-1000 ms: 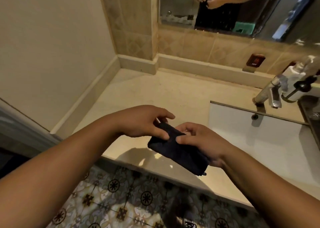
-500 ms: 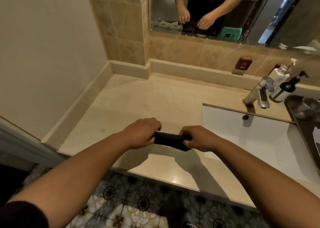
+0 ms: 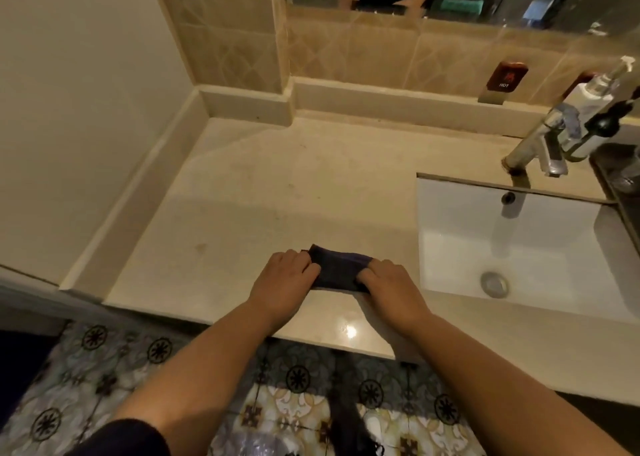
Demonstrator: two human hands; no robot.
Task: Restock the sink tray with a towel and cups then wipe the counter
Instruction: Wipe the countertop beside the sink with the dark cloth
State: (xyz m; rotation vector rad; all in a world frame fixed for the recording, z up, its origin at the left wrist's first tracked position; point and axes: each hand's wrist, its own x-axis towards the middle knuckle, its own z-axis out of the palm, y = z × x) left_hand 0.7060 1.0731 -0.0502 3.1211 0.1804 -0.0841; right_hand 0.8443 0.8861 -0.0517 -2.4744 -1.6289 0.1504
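A small folded dark cloth (image 3: 337,269) lies on the beige stone counter (image 3: 277,192), near its front edge and left of the sink. My left hand (image 3: 282,282) grips the cloth's left end and my right hand (image 3: 389,285) grips its right end, both pressing it down onto the counter. A dark tray (image 3: 620,181) sits at the far right edge, mostly cut off; something glassy stands on it, unclear.
A white rectangular sink (image 3: 519,247) with a chrome tap (image 3: 540,143) is to the right. Two pump bottles (image 3: 588,105) stand behind the tap. Walls close the counter on the left and back, with a mirror above. Patterned floor tiles lie below.
Both hands have lowered the cloth from the air above the counter edge onto the counter surface, folded shorter between them. The view has tilted down.
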